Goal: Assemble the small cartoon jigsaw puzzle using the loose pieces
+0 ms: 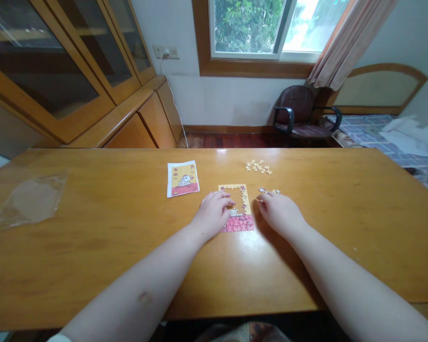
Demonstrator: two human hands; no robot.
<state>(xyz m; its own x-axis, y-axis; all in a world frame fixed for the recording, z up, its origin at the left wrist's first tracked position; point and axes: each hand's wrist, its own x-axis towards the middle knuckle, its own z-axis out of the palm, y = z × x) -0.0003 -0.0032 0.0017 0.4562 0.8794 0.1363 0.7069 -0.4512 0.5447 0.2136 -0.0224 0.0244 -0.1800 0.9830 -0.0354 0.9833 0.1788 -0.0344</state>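
A partly assembled jigsaw puzzle (pixel 239 223) lies on the wooden table, with a pink lower part, a yellow frame and a gap in its middle. My left hand (pixel 215 210) rests over its left edge, fingers stretched out and slightly apart. Just right of the puzzle, my right hand (pixel 280 209) is low over the table with thumb and fingers drawn together. What its fingertips hold, if anything, is too small to make out. A few loose puzzle pieces (pixel 262 190) show just beyond that hand, partly hidden by it. Farther back lies a cluster of yellow pieces (pixel 258 166).
A printed reference picture (pixel 183 179) of a white animal lies left of the puzzle. At the table's (pixel 128 199) far left is a clear plastic bag (pixel 32 199). Beyond the table stand a glass-door cabinet (pixel 103 90), an office chair (pixel 299 109) and a bed (pixel 367 126).
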